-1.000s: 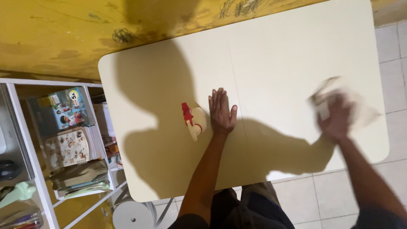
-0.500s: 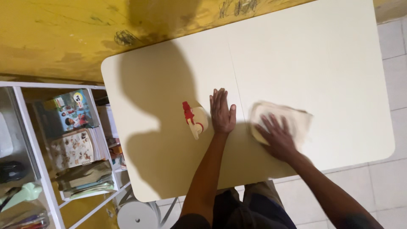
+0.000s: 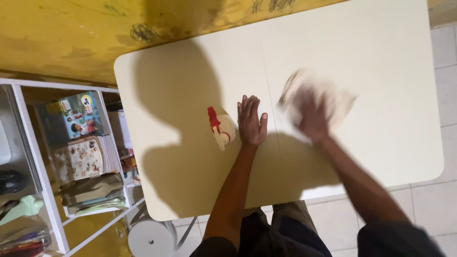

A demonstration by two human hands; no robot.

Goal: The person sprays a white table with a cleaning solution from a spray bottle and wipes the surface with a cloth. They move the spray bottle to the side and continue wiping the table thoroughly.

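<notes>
From the head view, the left hand [image 3: 251,123] lies flat on the cream worktop [image 3: 381,57], fingers spread, holding nothing. Just beside it, a cream spray bottle [image 3: 222,131] lies on its side, red nozzle pointing away from the person. The blurred right hand [image 3: 312,114] presses a pale cloth [image 3: 340,102]; its finger spread is unclear. Colourful books [image 3: 71,114] fill the white shelf [image 3: 28,143] at left.

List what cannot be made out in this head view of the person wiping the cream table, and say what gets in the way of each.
- Right hand and pale cloth, head view: motion blur smears fingers and cloth edges.
- Cream spray bottle with red trigger: seen from above, its body is foreshortened; contact with the left hand is unclear.
- Stacked books on the white shelf: lower ones hidden by upper ones.
- Cream table: top right corner cut off by the frame edge.
</notes>
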